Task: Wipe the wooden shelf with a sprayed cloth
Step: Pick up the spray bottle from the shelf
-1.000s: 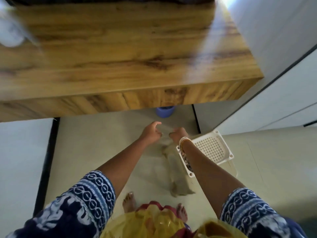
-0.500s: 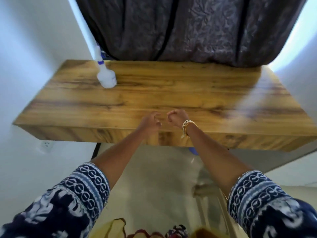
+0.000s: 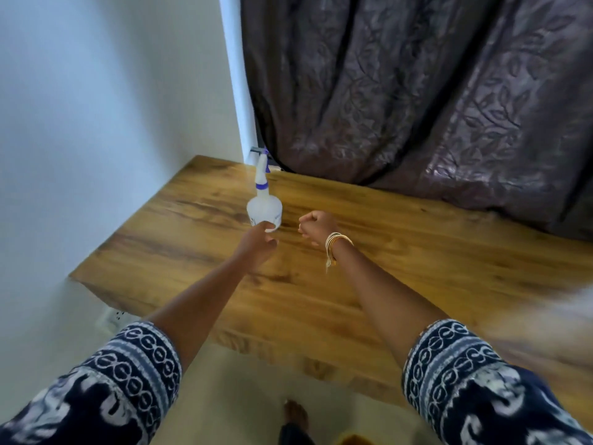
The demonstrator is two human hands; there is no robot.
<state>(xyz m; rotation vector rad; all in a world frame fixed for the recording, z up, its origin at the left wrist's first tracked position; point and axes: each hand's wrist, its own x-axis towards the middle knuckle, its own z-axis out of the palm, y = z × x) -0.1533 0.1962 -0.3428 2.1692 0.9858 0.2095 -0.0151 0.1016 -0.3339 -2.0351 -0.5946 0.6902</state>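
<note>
Head: left hand (image 3: 256, 244) touching spray bottle (image 3: 264, 207).

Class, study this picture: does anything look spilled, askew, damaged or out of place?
Nothing stands out. The white plastic spray bottle stands upright on the wooden shelf, which looks dry and undamaged. No cloth is in view.

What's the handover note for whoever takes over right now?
Left hand: open, fingertips at the base of the spray bottle, not yet gripping it.
Right hand: curled in a fist, nothing seen in it.
Bottle stands upright on the shelf, back left, near the curtain.
No cloth in view.
Done: nothing visible. Left: grab the bottle, get a cloth, spray it, wipe the shelf.
</note>
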